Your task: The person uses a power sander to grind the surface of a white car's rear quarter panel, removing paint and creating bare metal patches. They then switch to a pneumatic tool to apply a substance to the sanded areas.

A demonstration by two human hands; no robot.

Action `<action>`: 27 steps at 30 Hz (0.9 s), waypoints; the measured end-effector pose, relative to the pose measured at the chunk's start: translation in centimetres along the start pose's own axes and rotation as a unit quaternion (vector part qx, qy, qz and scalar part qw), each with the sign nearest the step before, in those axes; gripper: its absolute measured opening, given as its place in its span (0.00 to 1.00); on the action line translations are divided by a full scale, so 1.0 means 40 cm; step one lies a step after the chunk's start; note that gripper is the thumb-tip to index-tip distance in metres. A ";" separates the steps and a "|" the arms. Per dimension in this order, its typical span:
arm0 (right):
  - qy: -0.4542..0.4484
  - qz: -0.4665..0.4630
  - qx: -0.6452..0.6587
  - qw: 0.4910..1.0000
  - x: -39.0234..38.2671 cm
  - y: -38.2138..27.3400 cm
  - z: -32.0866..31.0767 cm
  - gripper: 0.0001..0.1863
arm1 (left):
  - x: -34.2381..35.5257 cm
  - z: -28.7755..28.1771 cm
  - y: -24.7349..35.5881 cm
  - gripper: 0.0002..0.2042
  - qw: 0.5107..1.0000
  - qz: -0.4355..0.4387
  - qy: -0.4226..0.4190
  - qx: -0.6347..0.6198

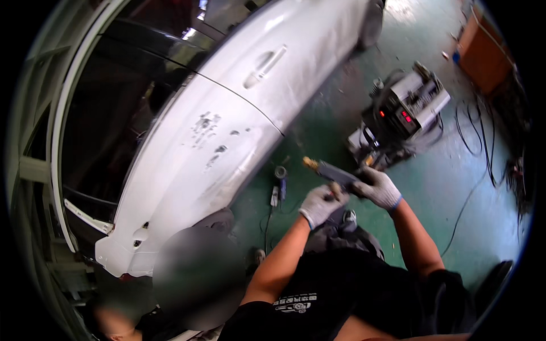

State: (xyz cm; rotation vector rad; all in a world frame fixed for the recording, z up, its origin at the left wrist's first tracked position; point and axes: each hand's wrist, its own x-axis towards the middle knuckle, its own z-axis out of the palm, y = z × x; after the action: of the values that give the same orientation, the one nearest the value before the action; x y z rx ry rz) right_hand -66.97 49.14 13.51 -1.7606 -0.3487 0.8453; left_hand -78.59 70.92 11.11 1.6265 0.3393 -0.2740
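The white car [267, 68] is the largest thing here, and its long side goes slanting from the lower left to the upper right of the view. On its panel there are grey worn marks [219, 150], and they lie to the left of both hands, well apart from them. On the other side, beyond the hands and to the upper right, the machine [406, 105] with red lighted displays stands on the green floor [455, 199]. Between car and machine, in front of the person's body, is the dark hand tool [335, 172], raised in the air. Its long axis runs from the lower right to the upper left, so it points toward the car's side, but it does not touch it. The right hand [379, 187], in a pale glove, is at the rear end of the tool, with fingers bent and clamped on it. The left hand [325, 203], gloved also, is just below the tool's middle and is the nearer one to the car; its fingers are curled, but I cannot tell whether they close on the tool. The smallest part, the brass-coloured tip [310, 163], lies up and to the left from the left fingers, at the free front end.
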 end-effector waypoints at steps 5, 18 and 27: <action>0.062 -0.063 0.106 0.990 -0.101 0.177 0.050 0.15 | -0.051 0.028 0.003 0.09 0.989 -0.038 0.135 -0.041; -0.167 0.025 0.715 0.678 0.029 0.241 0.267 0.24 | -0.092 -0.040 -0.091 0.14 0.942 -0.078 0.174 -0.276; -0.031 0.028 0.626 0.779 0.006 0.165 0.260 0.18 | 0.096 -0.485 -0.328 0.17 0.949 -0.074 0.300 -0.067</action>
State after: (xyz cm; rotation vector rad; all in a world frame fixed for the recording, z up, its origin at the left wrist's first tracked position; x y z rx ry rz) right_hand -75.11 54.30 5.84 -0.4786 0.2350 0.8525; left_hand -80.51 91.35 -0.82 1.5236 0.9271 0.1421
